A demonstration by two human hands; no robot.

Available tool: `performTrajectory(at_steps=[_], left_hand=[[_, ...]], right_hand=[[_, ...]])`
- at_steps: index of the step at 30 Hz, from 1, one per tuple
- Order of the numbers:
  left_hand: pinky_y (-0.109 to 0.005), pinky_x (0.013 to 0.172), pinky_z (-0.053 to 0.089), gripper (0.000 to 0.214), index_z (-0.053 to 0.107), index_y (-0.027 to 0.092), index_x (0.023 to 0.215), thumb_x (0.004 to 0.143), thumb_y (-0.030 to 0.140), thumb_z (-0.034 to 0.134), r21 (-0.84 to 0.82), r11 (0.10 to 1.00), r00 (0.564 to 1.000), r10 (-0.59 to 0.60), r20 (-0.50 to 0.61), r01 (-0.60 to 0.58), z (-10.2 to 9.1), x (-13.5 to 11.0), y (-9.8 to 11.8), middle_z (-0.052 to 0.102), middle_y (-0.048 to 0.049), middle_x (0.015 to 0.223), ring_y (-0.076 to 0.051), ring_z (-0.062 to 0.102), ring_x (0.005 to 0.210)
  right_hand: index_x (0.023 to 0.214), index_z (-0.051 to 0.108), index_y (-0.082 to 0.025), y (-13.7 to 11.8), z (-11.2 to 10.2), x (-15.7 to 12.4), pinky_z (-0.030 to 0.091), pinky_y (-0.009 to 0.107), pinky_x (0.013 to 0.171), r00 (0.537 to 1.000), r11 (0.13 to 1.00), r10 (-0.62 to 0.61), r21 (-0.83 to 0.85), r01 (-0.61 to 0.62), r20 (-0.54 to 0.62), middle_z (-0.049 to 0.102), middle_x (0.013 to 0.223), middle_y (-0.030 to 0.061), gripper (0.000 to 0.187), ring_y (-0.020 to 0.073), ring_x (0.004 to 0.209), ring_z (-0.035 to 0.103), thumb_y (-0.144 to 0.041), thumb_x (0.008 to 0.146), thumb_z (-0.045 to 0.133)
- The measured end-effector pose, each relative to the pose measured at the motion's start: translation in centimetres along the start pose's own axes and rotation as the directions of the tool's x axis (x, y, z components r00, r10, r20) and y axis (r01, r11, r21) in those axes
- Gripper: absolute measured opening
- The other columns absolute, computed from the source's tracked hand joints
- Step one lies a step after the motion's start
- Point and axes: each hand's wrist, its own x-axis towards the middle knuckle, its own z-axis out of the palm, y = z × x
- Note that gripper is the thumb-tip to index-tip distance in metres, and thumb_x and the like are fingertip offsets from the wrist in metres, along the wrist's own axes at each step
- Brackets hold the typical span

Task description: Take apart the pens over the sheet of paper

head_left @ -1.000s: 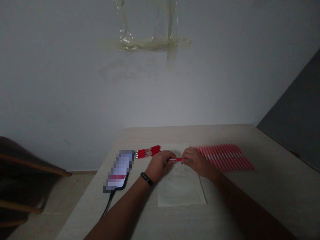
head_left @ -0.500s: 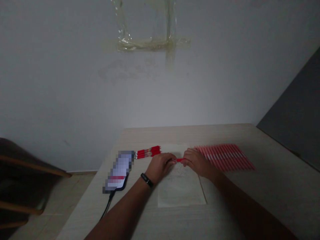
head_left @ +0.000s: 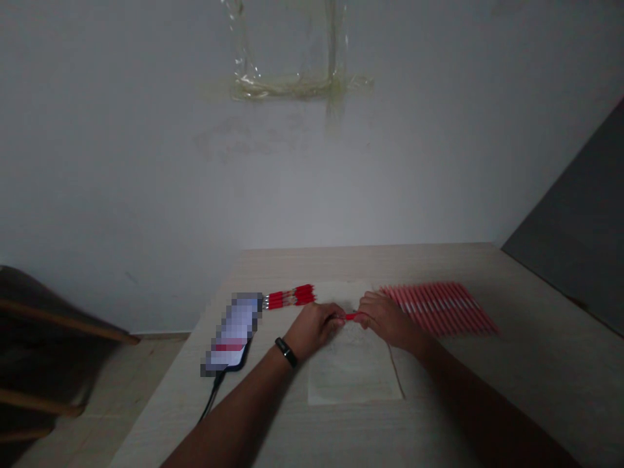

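Note:
Between my two hands, a short red stretch of a pen (head_left: 350,316) shows; its ends are hidden in my fingers. My left hand (head_left: 314,329) is closed on one end, thumb and fingers pinched together. From the right, my right hand (head_left: 389,318) grips the other end with bent fingers. Both are over a pale, thin sheet (head_left: 353,383) that lies on the table. Beyond my left hand are several bright red pens (head_left: 283,299) with silvery ends, laid side by side. To the right of my right hand, a slanted row of paler red pens (head_left: 441,307) lies close together.
A phone (head_left: 234,335) with a blurred-out screen lies on the left of the table (head_left: 365,260), its cable (head_left: 210,402) running toward me. Behind the table stands a wall (head_left: 370,182) with tape on it. A dark panel (head_left: 585,214) borders the right side.
Both hands, still on the red pen, have shifted very slightly toward me in the view. The pens on the table and the phone lie as before.

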Motion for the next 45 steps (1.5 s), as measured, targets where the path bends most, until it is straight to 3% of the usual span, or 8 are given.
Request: performTrajectory(at_steps=[12, 23, 25, 28, 32, 34, 37, 45], left_hand=[[-0.022, 0.058, 0.038, 0.023, 0.07, 0.012, 0.087, 0.093, 0.028, 0.054, -0.176, 0.981, 0.992, -0.061, 0.109, 0.08, -0.5, 0.0, 0.3, 0.068, -0.0029, 0.069, -0.012, 0.056, 0.059], [-0.02, 0.048, 0.032, 0.039, 0.071, 0.011, 0.091, 0.094, 0.046, 0.054, -0.37, 0.907, 0.947, -0.085, 0.31, 0.202, -1.3, -0.2, 0.0, 0.063, -0.0014, 0.061, -0.008, 0.042, 0.048], [-0.02, 0.049, 0.033, 0.034, 0.071, 0.011, 0.09, 0.093, 0.042, 0.056, -0.333, 0.922, 0.958, -0.109, 0.265, 0.197, -1.1, -0.1, -0.1, 0.065, -0.0023, 0.064, -0.009, 0.045, 0.05], [-0.022, 0.056, 0.035, 0.021, 0.071, 0.014, 0.087, 0.089, 0.033, 0.063, -0.147, 0.981, 0.991, -0.118, 0.069, 0.127, -0.6, 0.1, 0.1, 0.067, -0.0038, 0.072, -0.012, 0.053, 0.061], [-0.025, 0.065, 0.039, 0.019, 0.07, 0.016, 0.094, 0.09, 0.034, 0.063, -0.065, 0.997, 0.997, -0.047, -0.068, 0.043, -0.4, 0.3, 0.5, 0.069, -0.0048, 0.082, -0.016, 0.059, 0.073], [-0.025, 0.067, 0.04, 0.022, 0.069, 0.016, 0.097, 0.092, 0.036, 0.061, -0.096, 0.995, 0.995, -0.033, -0.091, 0.025, -0.4, 0.3, 0.7, 0.07, -0.0056, 0.085, -0.017, 0.06, 0.077], [-0.026, 0.069, 0.041, 0.023, 0.066, 0.016, 0.099, 0.096, 0.036, 0.055, -0.12, 0.993, 0.995, -0.016, -0.095, 0.005, -0.3, 0.3, 1.1, 0.069, -0.0058, 0.088, -0.017, 0.059, 0.078], [-0.027, 0.072, 0.04, 0.027, 0.064, 0.016, 0.094, 0.101, 0.034, 0.046, -0.119, 0.992, 0.997, 0.025, -0.069, -0.033, 0.6, 0.3, 1.9, 0.066, -0.0058, 0.089, -0.017, 0.058, 0.08]], right_hand=[[0.074, 0.062, -0.018, -0.3, 0.3, 0.2, 0.036, 0.033, 0.075, 1.0, 0.99, -0.003, -0.138, 0.006, 0.019, 0.062, 0.078, 0.0047, 0.043, 0.0197, 0.079, 0.052, -0.049, 0.1, 0.046], [0.079, 0.065, -0.018, -1.2, -0.1, 0.3, 0.035, 0.036, 0.076, 1.0, 0.986, -0.011, -0.163, 0.014, 0.022, 0.063, 0.083, 0.0061, 0.035, 0.0218, 0.083, 0.052, -0.045, 0.098, 0.054], [0.079, 0.065, -0.018, -1.4, -0.5, 0.3, 0.036, 0.036, 0.079, 1.0, 0.988, 0.0, -0.152, 0.003, 0.021, 0.064, 0.083, 0.006, 0.034, 0.022, 0.085, 0.053, -0.044, 0.099, 0.055], [0.081, 0.067, -0.02, -1.4, -1.1, 0.3, 0.037, 0.037, 0.082, 1.0, 0.997, 0.015, -0.076, -0.015, -0.003, 0.065, 0.085, 0.0053, 0.032, 0.0219, 0.088, 0.055, -0.044, 0.098, 0.057], [0.081, 0.067, -0.02, -1.2, -1.1, 0.4, 0.04, 0.035, 0.078, 0.977, 0.982, 0.108, 0.174, -0.076, -0.185, 0.065, 0.082, 0.0049, 0.029, 0.0207, 0.083, 0.057, -0.046, 0.094, 0.064], [0.079, 0.065, -0.019, -1.1, -0.6, 0.4, 0.042, 0.033, 0.073, 0.946, 0.932, 0.207, 0.345, -0.113, -0.25, 0.063, 0.078, 0.0042, 0.033, 0.0191, 0.077, 0.057, -0.049, 0.093, 0.063], [0.077, 0.062, -0.019, -1.5, 0.2, 0.4, 0.042, 0.029, 0.066, 0.925, 0.844, 0.309, 0.512, -0.159, -0.222, 0.06, 0.075, 0.0028, 0.043, 0.0169, 0.072, 0.056, -0.054, 0.098, 0.051], [0.063, 0.047, -0.02, -3.3, 1.6, 0.1, 0.035, 0.027, 0.058, 0.873, 0.781, 0.45, 0.555, -0.285, -0.186, 0.048, 0.058, -0.0015, 0.058, 0.0127, 0.056, 0.047, -0.053, 0.105, 0.026]])
